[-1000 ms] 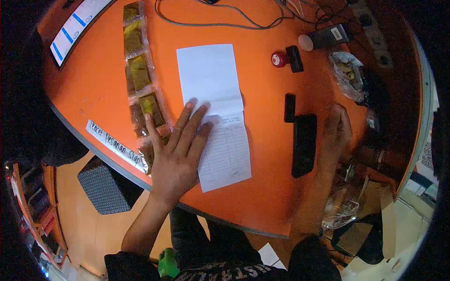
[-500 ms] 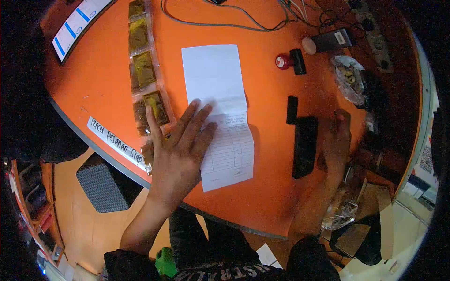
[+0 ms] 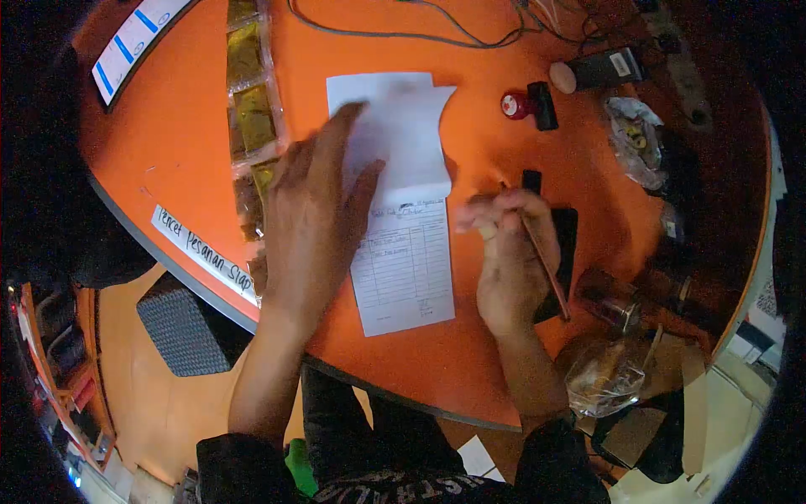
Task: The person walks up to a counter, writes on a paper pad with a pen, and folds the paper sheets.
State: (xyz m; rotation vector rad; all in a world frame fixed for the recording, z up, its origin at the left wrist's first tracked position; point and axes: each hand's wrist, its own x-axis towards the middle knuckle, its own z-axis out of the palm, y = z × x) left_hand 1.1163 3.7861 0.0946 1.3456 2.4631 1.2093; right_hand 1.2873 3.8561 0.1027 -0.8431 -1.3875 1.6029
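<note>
A form pad point(image 3: 407, 281) with ruled lines and handwriting lies in the middle of the orange table, a white page folded up over its top half. My left hand point(image 3: 311, 214) is over the pad's left side, thumb and fingers apart, the fingertips blurred at the white page point(image 3: 411, 160). One corner of that page lifts at the upper right. To the right of the pad my right hand point(image 3: 512, 269) is closed around a slim brownish pen point(image 3: 546, 269), which slants down toward the wrist. Behind that hand a black phone-like slab point(image 3: 564, 244) is partly hidden.
A strip of clear sachets point(image 3: 252, 118) runs along the left, beside a handwritten paper label point(image 3: 206, 256). Further right are a red stamp point(image 3: 514, 105), a black box point(image 3: 596, 71), a crumpled plastic bag point(image 3: 635, 143) and cables point(image 3: 470, 42). A lit screen point(image 3: 134, 46) stands top left.
My right hand has come left from beside the black slab and now holds the pen. My left hand has moved up the pad, and a page there has shifted, showing more handwriting below.
</note>
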